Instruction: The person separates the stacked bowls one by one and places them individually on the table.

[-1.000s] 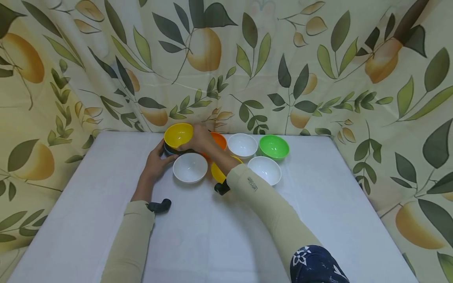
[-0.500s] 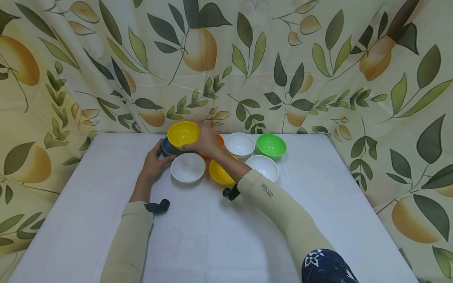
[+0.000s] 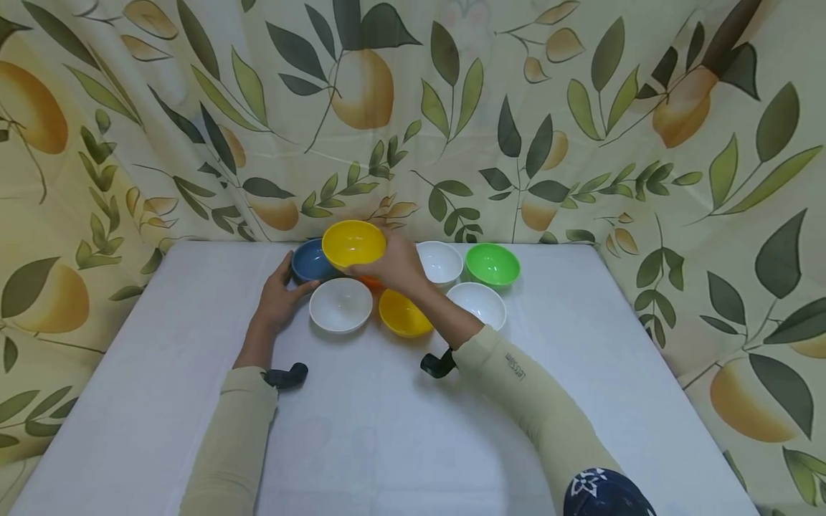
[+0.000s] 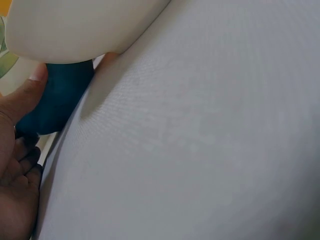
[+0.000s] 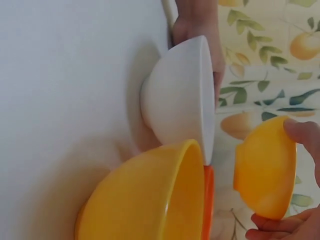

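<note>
In the head view my right hand [image 3: 396, 261] holds a yellow bowl [image 3: 353, 242] by its side, raised above the other bowls. The right wrist view shows thumb and fingers pinching that yellow bowl [image 5: 267, 167] at its rim, clear of the table. My left hand [image 3: 279, 295] grips a blue bowl [image 3: 311, 261] standing at the back left. In the left wrist view the thumb lies on one side of the blue bowl [image 4: 62, 97] and the fingers curl on the other. A white bowl [image 3: 340, 306] stands just in front of the blue one.
A second yellow bowl [image 3: 405, 314], a white bowl [image 3: 477, 302], another white bowl [image 3: 441, 261] and a green bowl [image 3: 492, 264] stand close together to the right. An orange bowl [image 3: 372, 282] is mostly hidden under my right hand. A patterned cloth [image 3: 452, 143] hangs behind the table [image 3: 361, 430].
My right hand has lifted the yellow bowl off the blue bowl and carried it to the right, uncovering the blue one. My left hand has stayed at the blue bowl.
</note>
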`<act>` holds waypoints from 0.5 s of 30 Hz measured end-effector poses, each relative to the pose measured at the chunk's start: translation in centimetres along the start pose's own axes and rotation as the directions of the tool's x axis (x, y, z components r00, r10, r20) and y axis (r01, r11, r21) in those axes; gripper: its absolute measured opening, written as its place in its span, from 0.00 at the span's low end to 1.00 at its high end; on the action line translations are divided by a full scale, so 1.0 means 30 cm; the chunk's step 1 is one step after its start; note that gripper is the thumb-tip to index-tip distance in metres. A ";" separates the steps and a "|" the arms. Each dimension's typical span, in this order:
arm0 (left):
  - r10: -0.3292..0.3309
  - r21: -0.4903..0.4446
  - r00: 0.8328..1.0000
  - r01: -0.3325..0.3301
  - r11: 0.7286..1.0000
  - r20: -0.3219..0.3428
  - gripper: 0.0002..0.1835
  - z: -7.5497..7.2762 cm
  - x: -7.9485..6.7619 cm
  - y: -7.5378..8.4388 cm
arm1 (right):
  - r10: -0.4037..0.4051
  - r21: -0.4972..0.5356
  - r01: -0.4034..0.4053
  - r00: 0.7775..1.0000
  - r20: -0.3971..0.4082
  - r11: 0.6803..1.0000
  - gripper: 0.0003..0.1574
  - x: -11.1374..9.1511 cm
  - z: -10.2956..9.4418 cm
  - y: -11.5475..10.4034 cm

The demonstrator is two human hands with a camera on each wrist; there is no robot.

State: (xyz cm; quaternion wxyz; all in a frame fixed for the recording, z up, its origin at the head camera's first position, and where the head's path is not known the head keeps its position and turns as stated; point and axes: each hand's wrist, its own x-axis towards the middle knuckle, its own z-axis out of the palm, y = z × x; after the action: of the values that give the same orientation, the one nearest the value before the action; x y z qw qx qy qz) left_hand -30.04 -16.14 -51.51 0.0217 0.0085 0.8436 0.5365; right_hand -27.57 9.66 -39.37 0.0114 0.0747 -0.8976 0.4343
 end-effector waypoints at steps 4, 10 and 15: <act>-0.005 -0.020 1.000 0.006 1.000 0.015 0.59 0.017 0.000 -0.001 | 0.040 0.022 -0.040 0.999 -0.012 0.999 0.54 -0.052 -0.048 0.014; 0.006 0.000 1.000 -0.006 1.000 0.011 0.58 0.015 -0.001 0.001 | 0.081 -0.004 -0.081 0.996 -0.044 0.997 0.59 -0.101 -0.105 0.043; 0.018 0.017 1.000 -0.018 1.000 -0.006 0.57 -0.007 -0.008 0.010 | 0.102 0.011 -0.102 0.994 -0.040 0.995 0.63 -0.122 -0.124 0.057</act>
State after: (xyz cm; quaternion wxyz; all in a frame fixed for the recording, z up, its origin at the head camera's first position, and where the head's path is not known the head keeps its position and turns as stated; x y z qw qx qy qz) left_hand -29.82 -16.20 -51.16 0.0141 0.0145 0.8480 0.5296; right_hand -24.35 14.06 -38.70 0.0070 0.0200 -0.8980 0.4396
